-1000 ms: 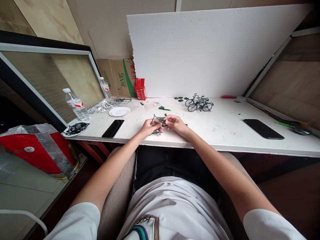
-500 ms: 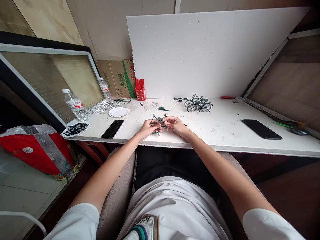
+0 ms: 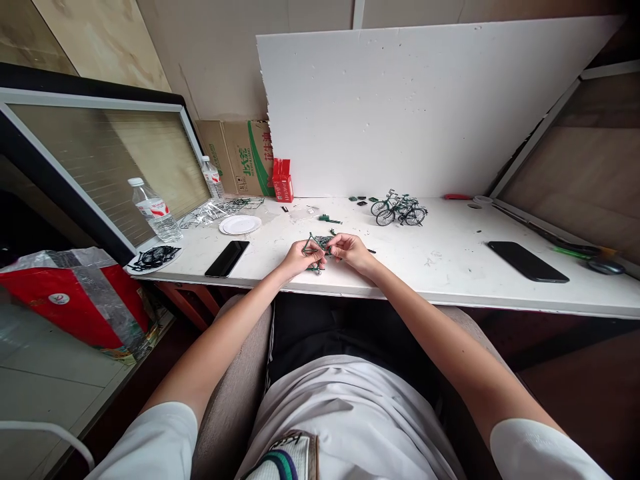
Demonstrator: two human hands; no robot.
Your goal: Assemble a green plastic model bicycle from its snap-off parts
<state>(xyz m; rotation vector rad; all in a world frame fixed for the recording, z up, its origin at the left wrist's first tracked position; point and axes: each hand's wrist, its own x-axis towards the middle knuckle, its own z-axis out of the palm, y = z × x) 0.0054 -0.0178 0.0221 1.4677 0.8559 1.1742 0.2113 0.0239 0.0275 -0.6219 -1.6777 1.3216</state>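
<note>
- Green frame piece: in the head view it is sitting between the two hands, just above the front edge of the tabletop, with a pointed corner sticking up past the left fingers.
- The left hand is keeping a narrow grip, thumb and fingers pinching the green frame piece on its left side.
- The right hand is curling its fingertips narrowly at the right end; whether this grip is closing on the frame or on some smaller bit, I cannot tell, as the fingers are hiding it.
- By its thin bars, the piece is likely weighing very little; it is looking like stiff plastic, smooth enough to be turning in loose fingers, and fragile where the bars are meeting.
- The thicker joints are seeming the best place for taking hold; pressing on a bar's middle would be risking a bend or snap.
- Beyond the hands, a green part is lying on the tabletop, and assembled model bicycles are standing farther right.
- Compared with half a second ago, the hands and piece are keeping nearly the same pose; the whole view is shifting slightly, and no other thing is visibly changing place.
</note>
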